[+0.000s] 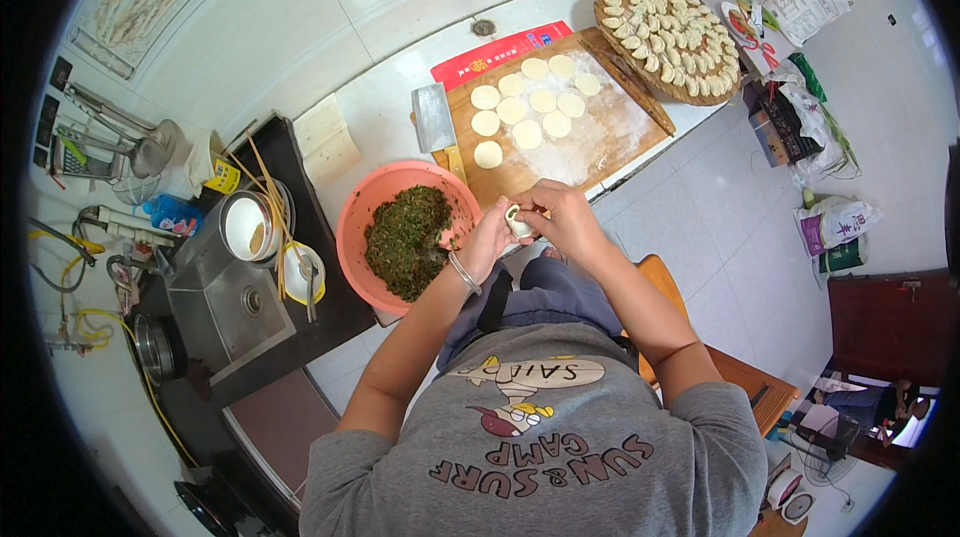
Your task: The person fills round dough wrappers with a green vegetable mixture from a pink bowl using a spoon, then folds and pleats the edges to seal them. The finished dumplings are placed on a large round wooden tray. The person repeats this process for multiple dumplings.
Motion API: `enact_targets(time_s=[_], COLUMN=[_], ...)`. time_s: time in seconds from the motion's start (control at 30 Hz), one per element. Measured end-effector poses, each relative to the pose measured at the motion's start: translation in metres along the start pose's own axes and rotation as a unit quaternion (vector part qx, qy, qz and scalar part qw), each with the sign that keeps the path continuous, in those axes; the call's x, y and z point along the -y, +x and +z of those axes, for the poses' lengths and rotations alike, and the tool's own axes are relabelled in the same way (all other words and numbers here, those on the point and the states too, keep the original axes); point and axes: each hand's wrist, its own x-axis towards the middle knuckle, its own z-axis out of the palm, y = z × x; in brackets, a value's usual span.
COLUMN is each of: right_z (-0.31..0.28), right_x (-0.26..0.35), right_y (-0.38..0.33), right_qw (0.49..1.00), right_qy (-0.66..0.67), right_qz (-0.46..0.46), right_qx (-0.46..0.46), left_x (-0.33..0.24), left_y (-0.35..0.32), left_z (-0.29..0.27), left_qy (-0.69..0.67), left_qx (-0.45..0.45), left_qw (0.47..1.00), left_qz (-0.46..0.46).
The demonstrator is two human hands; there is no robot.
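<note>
Between my two hands is a dumpling [517, 222], its pale wrapper partly folded with some green filling showing. My left hand [487, 240] cradles it from the left, fingers curled around it. The fingers of my right hand [558, 217] pinch the wrapper's edge from the other side. Just left of my left hand stands a pink bowl [352, 270] of chopped green filling [405, 237]. Beyond my hands, several round dough wrappers [527, 134] lie on a floured wooden board [480, 180].
A cleaver [432, 119] lies at the board's left edge, and a rolling pin [628, 85] along its right. A round tray [735, 77] of shaped dumplings stands far right. Left is a sink [215, 312] with bowls and chopsticks [268, 187]. A wooden chair [740, 377] stands to my right.
</note>
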Motion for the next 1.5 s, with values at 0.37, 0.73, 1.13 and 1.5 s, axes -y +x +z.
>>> enact_targets(time_s=[0.37,0.73,1.13,1.5], right_z=[0.002,-0.002,-0.004,-0.007], right_x=[-0.013,-0.009,-0.007,-0.011], right_y=[0.003,0.005,0.014,0.016], right_qw=[0.988,0.985,0.963,0.957], right_qy=[-0.079,-0.080,-0.103,-0.149], right_qz=[-0.123,-0.150,-0.250,-0.249], right_qx=[-0.048,-0.030,-0.012,0.007], left_x=[-0.006,-0.008,-0.014,-0.018], left_y=[-0.003,-0.005,-0.010,-0.010], left_z=[0.010,0.004,0.005,0.001], left_qy=[-0.055,-0.044,-0.056,-0.137], left_qx=[-0.039,0.005,0.004,0.026], left_qw=[0.997,0.999,0.998,0.990], left_qz=[0.021,0.006,-0.017,-0.025])
